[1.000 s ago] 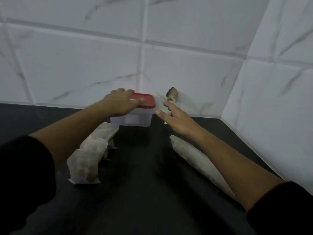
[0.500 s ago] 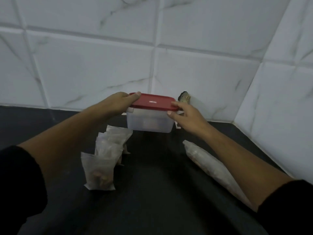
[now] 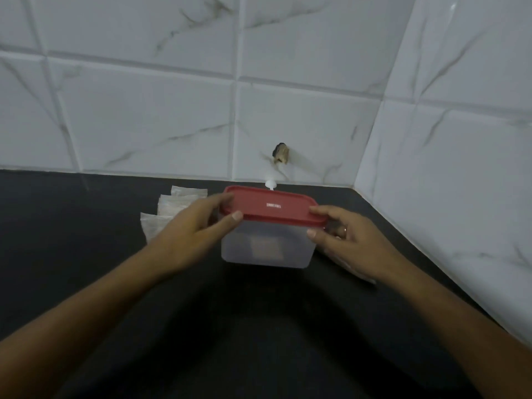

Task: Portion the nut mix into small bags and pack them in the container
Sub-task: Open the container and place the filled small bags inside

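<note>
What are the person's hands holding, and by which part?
Both hold the container by its red lid: the left hand pinches the lid's left end, the right hand its right end.

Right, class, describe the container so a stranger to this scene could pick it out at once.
Start at the black counter near the tiled wall corner. The left hand and right hand hold a clear plastic container between them. Its red lid sets it apart from the pale small bags to its left.
</note>
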`<state>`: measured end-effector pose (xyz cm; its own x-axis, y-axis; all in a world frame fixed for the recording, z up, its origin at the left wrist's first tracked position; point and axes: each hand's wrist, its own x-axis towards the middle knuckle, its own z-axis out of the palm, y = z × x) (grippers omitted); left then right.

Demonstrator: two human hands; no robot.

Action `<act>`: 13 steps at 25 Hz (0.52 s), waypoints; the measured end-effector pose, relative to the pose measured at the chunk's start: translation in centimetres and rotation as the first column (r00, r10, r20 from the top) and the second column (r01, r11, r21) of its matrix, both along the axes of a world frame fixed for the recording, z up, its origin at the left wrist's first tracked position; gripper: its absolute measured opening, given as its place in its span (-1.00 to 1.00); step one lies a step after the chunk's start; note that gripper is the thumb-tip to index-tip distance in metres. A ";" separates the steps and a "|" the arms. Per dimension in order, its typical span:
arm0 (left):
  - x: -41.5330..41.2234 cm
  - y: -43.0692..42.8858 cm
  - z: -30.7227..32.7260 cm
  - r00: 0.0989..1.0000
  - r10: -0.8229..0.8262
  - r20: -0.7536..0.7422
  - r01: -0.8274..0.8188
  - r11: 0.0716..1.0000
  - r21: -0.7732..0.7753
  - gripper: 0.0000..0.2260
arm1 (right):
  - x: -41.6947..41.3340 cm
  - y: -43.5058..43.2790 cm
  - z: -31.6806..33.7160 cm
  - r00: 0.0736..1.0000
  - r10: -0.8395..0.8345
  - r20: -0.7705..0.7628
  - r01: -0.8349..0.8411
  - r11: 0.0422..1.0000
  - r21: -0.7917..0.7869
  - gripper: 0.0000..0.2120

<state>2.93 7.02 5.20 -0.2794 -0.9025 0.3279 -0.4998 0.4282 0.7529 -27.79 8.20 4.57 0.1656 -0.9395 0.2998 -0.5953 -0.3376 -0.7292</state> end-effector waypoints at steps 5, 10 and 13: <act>-0.1 0.6 -3.7 0.996 -0.010 -0.084 0.010 1.000 -0.008 -0.17 | -0.9 1.6 -1.2 0.975 0.006 -0.223 -0.031 0.994 -0.108 -0.50; -0.9 -1.6 -4.6 0.984 -0.029 -0.179 0.061 0.983 0.175 0.22 | -1.6 0.8 -1.2 0.921 0.012 -0.389 -0.102 0.972 -0.213 -0.36; -1.5 -2.3 -4.3 0.978 -0.072 -0.196 0.115 0.970 0.216 0.11 | -1.9 0.4 -1.6 0.878 -0.012 -0.479 -0.129 0.957 -0.259 -0.29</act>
